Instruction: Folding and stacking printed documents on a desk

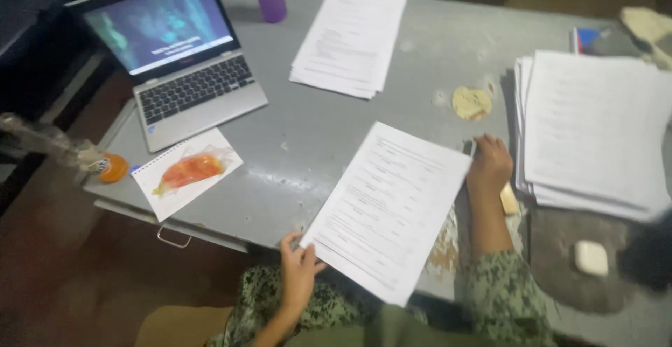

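Left hand (299,271) pinching near corner of printed sheet stack (387,207), thumb on top | stack lying slanted at near edge of grey table (308,137) | right hand (489,166) resting fingers-curled at stack's far right corner, grip unclear | larger paper pile (595,130) just right | open laptop (171,56) far left

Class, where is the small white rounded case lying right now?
In the head view, the small white rounded case lies at lower right on the grey table, below the tall paper stack.
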